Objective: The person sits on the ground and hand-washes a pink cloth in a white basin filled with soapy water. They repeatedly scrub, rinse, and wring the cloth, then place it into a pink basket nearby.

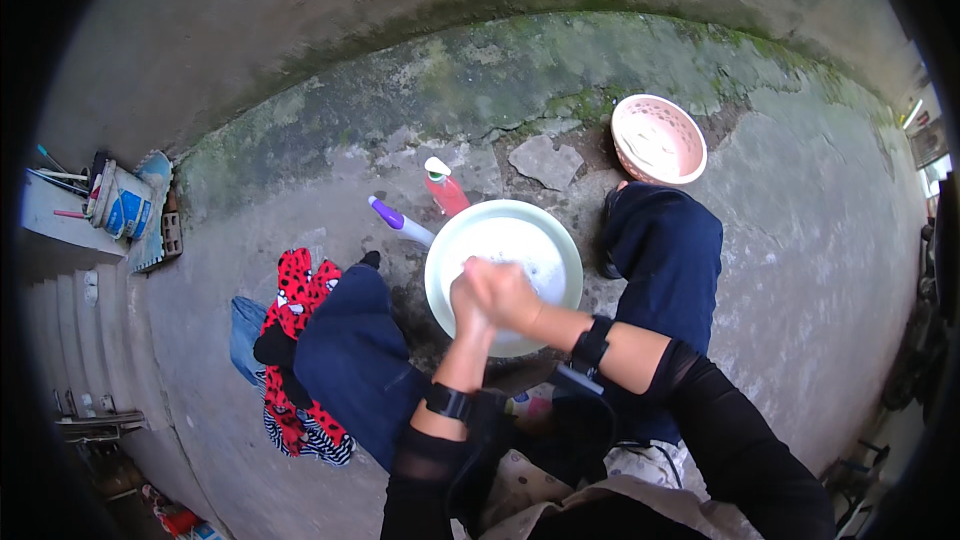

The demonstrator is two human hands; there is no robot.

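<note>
A pale green plastic basin (574, 279) stands on the concrete between my knees, holding white sudsy water (517, 240). Over it, my left hand (466, 304) and my right hand (510, 291) are pressed together, fingers curled in. They are slightly blurred, and whether something lies between the palms is hidden. Just beyond the basin's far left rim are a bottle of pink liquid (448, 193) with a white top and a white bottle or tube with a purple cap (388, 214).
Left of my knee lies a heap of clothes: a red black-spotted garment (294, 270), striped fabric (330, 451) and blue denim (246, 330). A pink basin (694, 157) with white cloth or foam inside sits far right, near a flat stone slab (546, 162). A bucket (124, 202) stands by steps (75, 330).
</note>
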